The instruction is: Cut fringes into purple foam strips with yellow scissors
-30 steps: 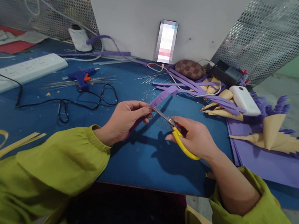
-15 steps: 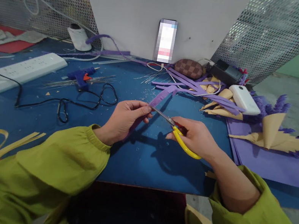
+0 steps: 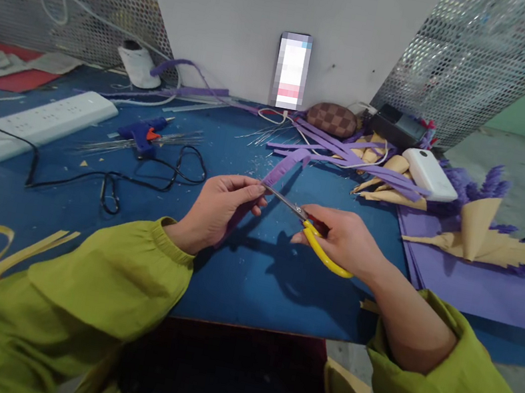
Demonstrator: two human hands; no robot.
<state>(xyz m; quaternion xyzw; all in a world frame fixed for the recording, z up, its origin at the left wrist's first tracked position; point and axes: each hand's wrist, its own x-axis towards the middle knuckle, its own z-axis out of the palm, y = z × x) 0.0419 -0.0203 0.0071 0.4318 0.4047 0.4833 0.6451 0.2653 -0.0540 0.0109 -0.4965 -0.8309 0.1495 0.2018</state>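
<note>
Between thumb and fingers, my left hand (image 3: 226,207) pinches a purple paper strip (image 3: 284,166). The strip rises past the fingertips, bends over at its top, and its other end trails below the hand. Yellow-handled scissors (image 3: 322,248) are in my right hand (image 3: 344,238), fingers in the loops. Their blades point left and reach the strip's edge right at my left thumb tip. Whether the blades are parted is too fine to make out. Beyond the hands, more purple strips (image 3: 374,169) lie on the blue table (image 3: 247,282).
At left are a white power strip (image 3: 46,124), a blue glue gun (image 3: 141,133) on thin wires, and its black cord (image 3: 157,188). A phone (image 3: 291,71) leans on the back panel. Rightward lie a white power bank (image 3: 429,175), purple sheets (image 3: 484,290) and a paper-wrapped purple flower (image 3: 476,237).
Almost nothing differs. Both hands, the strip and the scissors keep the same places, with only a very slight shift of the whole view.
</note>
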